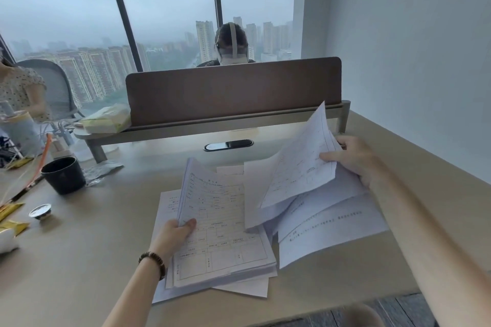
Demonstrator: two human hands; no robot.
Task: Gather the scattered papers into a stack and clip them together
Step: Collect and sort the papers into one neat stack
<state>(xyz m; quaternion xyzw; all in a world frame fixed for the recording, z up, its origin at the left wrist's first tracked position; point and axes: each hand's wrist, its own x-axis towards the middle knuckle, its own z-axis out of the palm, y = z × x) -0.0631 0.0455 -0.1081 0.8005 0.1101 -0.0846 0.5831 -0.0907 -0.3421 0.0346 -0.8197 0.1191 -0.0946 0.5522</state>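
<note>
- White printed papers (265, 223) lie fanned over the beige desk (79, 247), in front of the brown divider (233, 90)
- The left hand (174, 233) pinches the left edge of a thick bundle (218, 225), thumb on top, lifting that side off the sheets beneath
- The right hand (353, 159) grips loose sheets (300, 164) by their right edge, raised and tilted above the spread pages
- A black cup (63, 175) stands well to the left of the papers
</note>
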